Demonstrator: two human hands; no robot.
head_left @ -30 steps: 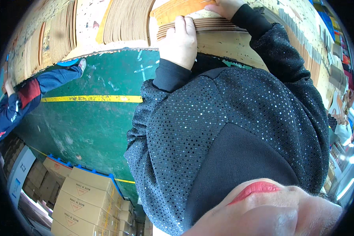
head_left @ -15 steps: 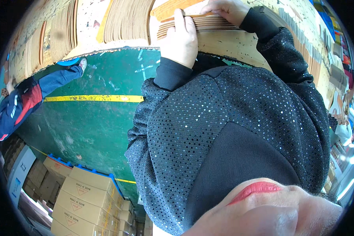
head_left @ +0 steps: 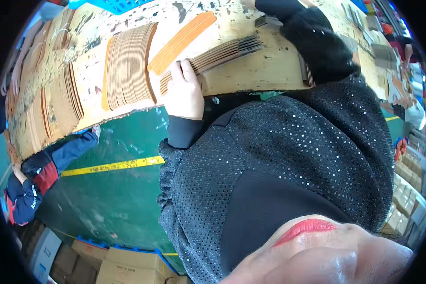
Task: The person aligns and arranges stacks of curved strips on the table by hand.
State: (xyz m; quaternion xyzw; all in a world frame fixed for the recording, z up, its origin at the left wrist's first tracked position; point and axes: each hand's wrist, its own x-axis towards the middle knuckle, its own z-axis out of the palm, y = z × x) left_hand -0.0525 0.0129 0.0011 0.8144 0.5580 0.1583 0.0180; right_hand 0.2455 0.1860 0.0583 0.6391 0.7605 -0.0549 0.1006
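Observation:
At the near edge of the worktable (head_left: 251, 78), my left hand (head_left: 185, 94) closes on the left end of a small fanned stack of thin brown strips (head_left: 217, 57). The stack slants up to the right, and its far end is dark grey. My right hand (head_left: 248, 4) reaches to the top edge of the picture, mostly cut off, so its fingers do not show. Beyond the stack an orange-brown strip-shaped piece (head_left: 182, 41) lies flat. A larger fanned row of brown strips (head_left: 129, 66) stands left of my left hand.
More brown strip bundles (head_left: 61, 102) line the table's left part. A blue plastic crate (head_left: 117, 5) sits at the far edge. Another person (head_left: 45, 175) works at the left end. Cardboard boxes (head_left: 132, 266) stand behind on the green floor (head_left: 113, 199).
My right hand has left the strips and moved up and away to the far side. My left hand stays at the stack's left end. The view has shifted, and the stack now slants.

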